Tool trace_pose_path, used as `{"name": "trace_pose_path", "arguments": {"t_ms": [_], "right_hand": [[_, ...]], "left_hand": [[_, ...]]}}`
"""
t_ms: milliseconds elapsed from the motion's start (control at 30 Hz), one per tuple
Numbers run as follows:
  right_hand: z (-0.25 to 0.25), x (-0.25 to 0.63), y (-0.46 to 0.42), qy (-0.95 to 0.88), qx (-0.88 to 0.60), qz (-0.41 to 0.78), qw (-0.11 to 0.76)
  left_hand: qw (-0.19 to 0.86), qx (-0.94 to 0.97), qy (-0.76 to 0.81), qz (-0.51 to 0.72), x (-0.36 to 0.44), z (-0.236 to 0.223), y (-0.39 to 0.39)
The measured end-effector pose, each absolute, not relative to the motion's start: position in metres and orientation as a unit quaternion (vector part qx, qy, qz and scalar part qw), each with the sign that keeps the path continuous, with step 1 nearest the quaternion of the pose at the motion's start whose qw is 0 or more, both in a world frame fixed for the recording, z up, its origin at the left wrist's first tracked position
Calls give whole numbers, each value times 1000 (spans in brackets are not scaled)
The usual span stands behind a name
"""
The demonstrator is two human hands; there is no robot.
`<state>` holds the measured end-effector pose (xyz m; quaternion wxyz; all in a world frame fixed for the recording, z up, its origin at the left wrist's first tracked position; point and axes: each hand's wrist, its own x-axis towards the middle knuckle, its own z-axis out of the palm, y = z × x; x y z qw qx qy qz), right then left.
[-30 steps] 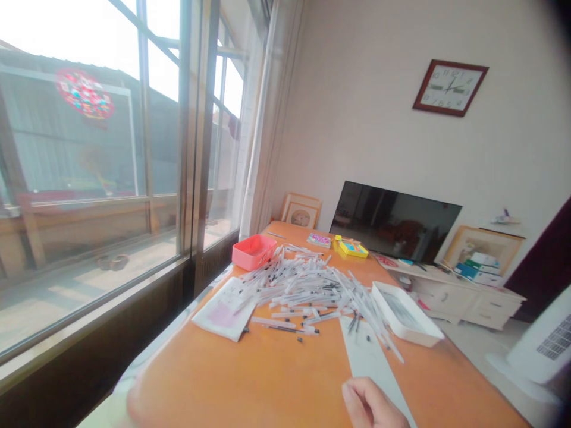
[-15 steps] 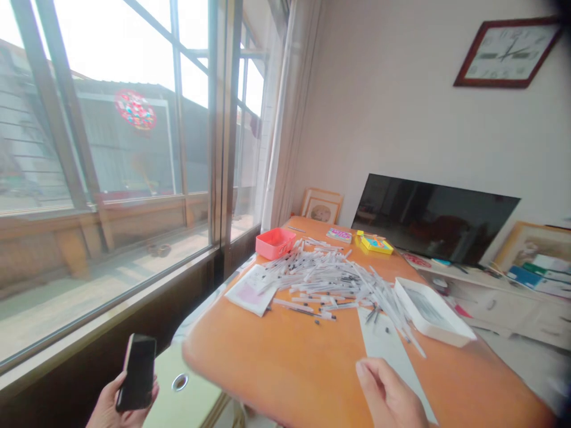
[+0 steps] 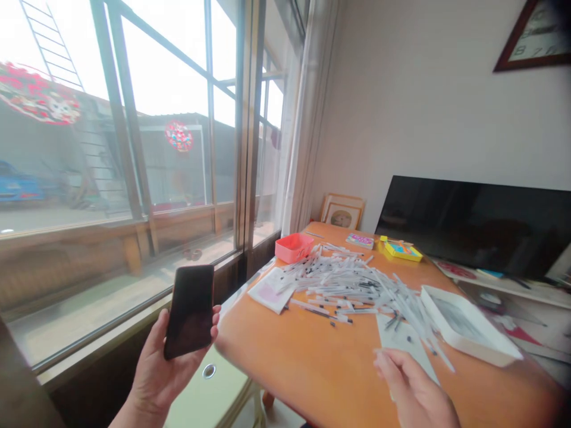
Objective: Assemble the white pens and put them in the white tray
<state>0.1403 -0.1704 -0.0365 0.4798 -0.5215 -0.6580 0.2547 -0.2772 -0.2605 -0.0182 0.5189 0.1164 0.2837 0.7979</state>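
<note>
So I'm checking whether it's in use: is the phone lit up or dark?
Dark, it seems: the phone in the left hand shows a plain black face, with nothing lit on it.

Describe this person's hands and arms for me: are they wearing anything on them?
Both hands are bare: the left hand and the right hand wear no gloves, and no ring or watch shows. The left forearm is bare too, with no sleeve in view.

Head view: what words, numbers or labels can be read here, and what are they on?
Nothing can be read for certain.
Wall clock: numerals, too blurred to quote.
Yellow box: printing too small to read.
Booklet: too small to read.
Phone: dark screen, no text.
</note>
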Motion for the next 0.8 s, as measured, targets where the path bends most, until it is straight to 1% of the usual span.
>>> {"name": "trace_pose_path", "arguments": {"t_ms": [100, 200, 267, 367, 533, 633, 800], "right_hand": [[-5, 123, -168, -636, -481, 359, 485], [21, 105, -154, -605, -420, 456, 500], [30, 95, -139, -582, -384, 500, 514], [34, 89, -114, -540, -343, 551, 536], [28, 91, -90, -464, -240, 634, 570], [21, 95, -86, -419, -183, 682, 572], [8, 101, -82, -345, -169, 726, 571]], "left_hand": [[598, 149, 222, 756, -234, -4, -229], [691, 159, 172, 684, -183, 4, -194], [746, 165, 131, 632, -150, 6, -173], [796, 166, 85, 576, -107, 8, -146], [826, 198, 63, 523, -60, 15, -119], [831, 212, 73, 509, -46, 15, -109], [836, 216, 94, 495, -36, 6, -101]]}}
